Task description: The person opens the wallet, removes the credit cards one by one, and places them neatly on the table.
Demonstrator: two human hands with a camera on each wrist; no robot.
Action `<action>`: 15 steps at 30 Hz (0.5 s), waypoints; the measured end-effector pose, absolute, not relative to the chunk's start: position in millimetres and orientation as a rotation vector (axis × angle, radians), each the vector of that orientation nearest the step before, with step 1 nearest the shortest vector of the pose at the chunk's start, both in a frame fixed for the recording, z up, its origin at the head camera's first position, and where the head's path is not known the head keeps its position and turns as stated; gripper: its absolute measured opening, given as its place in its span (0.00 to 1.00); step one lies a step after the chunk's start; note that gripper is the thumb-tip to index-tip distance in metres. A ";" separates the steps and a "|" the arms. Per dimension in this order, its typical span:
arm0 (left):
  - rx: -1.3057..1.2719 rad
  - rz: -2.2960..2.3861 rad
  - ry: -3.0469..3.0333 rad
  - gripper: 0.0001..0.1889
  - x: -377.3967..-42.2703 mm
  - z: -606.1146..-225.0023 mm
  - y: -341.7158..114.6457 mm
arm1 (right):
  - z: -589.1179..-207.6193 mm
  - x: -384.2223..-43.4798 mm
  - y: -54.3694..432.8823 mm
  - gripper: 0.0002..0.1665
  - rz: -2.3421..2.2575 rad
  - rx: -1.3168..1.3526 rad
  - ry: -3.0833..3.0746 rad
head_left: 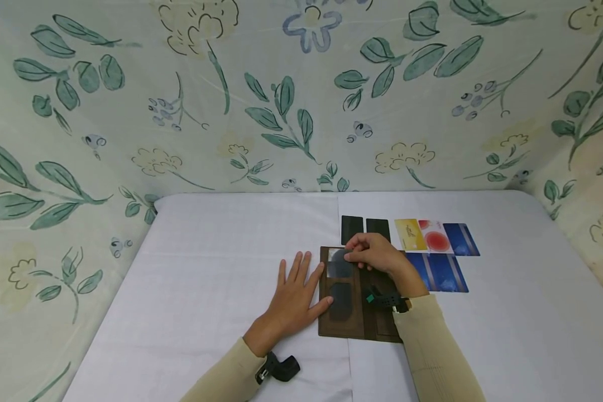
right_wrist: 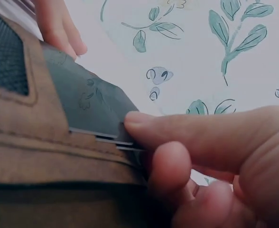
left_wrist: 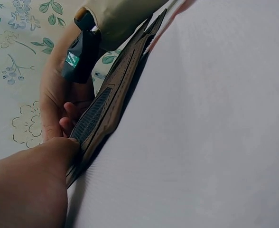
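Observation:
A brown wallet (head_left: 339, 330) lies unfolded on the white table. From its upper left pocket shows a dark glossy card (right_wrist: 87, 102); thumb and fingers of my right hand (head_left: 377, 258) pinch its edge near the wallet's top. In the right wrist view the curled fingertips sit partly behind the card and wallet edge. My left hand (head_left: 292, 298) rests with straight, spread fingers on the cloth, its thumb over the wallet's left edge beside a dark mesh window (head_left: 340, 301). The right forearm hides part of the wallet's right half.
Behind the wallet lie two black cards (head_left: 352, 230). To their right are a yellow card (head_left: 410, 234), a white card with red circles (head_left: 436, 237) and several blue cards (head_left: 448, 273), some beside the right forearm. A floral cloth (head_left: 291, 111) hangs behind the table.

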State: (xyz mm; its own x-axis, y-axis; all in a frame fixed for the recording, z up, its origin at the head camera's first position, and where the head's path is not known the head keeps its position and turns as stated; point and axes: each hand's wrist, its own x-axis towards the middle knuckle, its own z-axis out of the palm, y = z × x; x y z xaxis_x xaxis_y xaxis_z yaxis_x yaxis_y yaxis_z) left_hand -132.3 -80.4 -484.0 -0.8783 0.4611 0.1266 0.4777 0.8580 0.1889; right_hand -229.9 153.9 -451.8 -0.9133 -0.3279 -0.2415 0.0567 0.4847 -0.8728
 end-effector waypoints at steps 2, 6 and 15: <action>-0.746 -0.325 -2.958 0.39 -132.7 -484.4 -80.3 | -451.4 -229.9 153.9 0.11 -1.419 -0.241 2.358; -0.744 -0.340 -2.960 0.39 -133.6 -484.8 -80.4 | -451.8 -229.9 153.9 0.11 -1.455 -0.265 2.353; -0.746 -0.351 -2.950 0.39 -132.8 -484.7 -80.0 | -455.1 -230.0 154.6 0.09 -1.538 -0.270 2.320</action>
State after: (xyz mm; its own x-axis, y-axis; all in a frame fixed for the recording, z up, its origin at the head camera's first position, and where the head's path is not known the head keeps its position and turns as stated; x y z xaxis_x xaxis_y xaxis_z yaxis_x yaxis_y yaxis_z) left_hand -132.8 -80.0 -484.7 -0.8785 0.4594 0.1309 0.4773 0.8553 0.2015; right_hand -230.0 154.6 -455.1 -0.9231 -0.3413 -0.1773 0.0303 0.3949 -0.9182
